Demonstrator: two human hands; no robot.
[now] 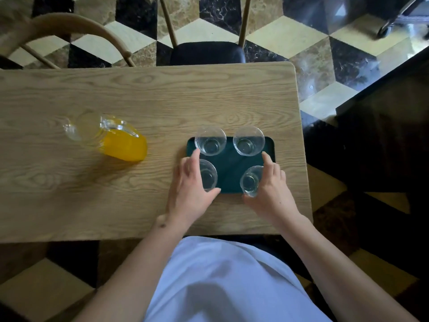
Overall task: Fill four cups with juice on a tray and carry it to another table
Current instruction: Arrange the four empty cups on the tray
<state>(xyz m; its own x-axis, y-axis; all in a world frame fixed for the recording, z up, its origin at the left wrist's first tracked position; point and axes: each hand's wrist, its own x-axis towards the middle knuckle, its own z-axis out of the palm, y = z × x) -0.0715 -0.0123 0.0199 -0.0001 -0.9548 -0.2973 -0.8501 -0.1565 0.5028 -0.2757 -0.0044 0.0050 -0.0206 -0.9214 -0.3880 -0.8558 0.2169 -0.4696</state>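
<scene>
A dark green tray lies on the right half of the wooden table. Several clear empty cups stand on it: one at the far left, one at the far right, one at the near left and one at the near right. My left hand wraps the near-left cup, thumb in front, fingers behind. My right hand grips the near-right cup the same way. A glass jug holding orange juice stands on the table, well left of the tray.
A black-seated wooden chair is pushed in at the table's far side, and a curved wooden chair back stands at the far left. The table's right edge runs just past the tray. A dark counter lies to the right.
</scene>
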